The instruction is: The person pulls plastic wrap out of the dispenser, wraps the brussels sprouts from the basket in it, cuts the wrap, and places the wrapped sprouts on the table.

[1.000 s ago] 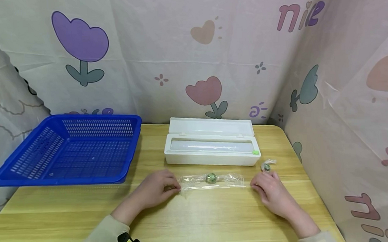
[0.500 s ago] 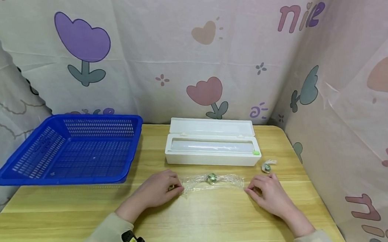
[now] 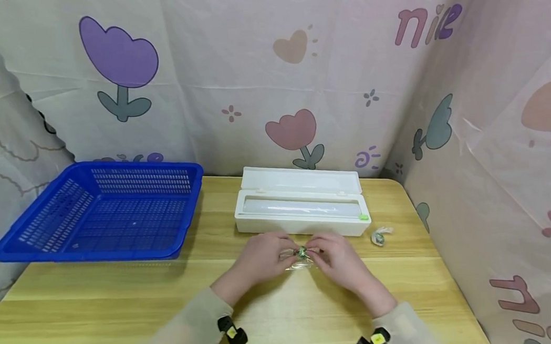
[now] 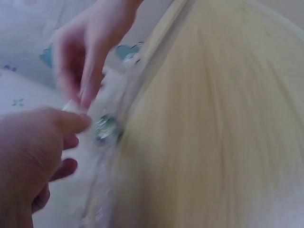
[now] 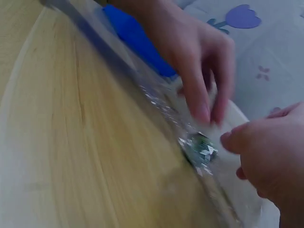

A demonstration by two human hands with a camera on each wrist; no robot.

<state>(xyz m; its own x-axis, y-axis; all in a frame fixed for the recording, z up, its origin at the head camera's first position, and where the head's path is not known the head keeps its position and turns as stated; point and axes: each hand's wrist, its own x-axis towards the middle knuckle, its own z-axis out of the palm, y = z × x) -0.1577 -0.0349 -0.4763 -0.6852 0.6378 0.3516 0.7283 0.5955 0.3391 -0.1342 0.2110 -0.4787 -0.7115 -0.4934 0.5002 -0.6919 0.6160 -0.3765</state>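
Note:
A shiny green ball [image 3: 302, 252] lies in a strip of clear plastic wrap on the table, in front of the white box. From its left, my left hand [image 3: 264, 257] pinches the wrap with thumb and fingers. Across from it, my right hand [image 3: 336, 259] pinches the wrap on the other side, both sets of fingertips right by the ball. The wrist views are blurred; there the clear strip [image 5: 164, 107] runs in a long line past the ball [image 4: 107, 128], and the fingertips come together just over it.
Behind the hands stands a white plastic-wrap box [image 3: 302, 225], lid up, with a roll inside and a green tab at its right end. A second ball wrapped in film [image 3: 379, 236] lies to its right. The blue basket [image 3: 119, 255] occupies the table's back left; a printed cloth [image 3: 230, 53] hangs behind.
Both hands have come inward from the ends of the wrap to the ball, the right hand travelling left and the left hand right. The wrap's ends are now gathered in.

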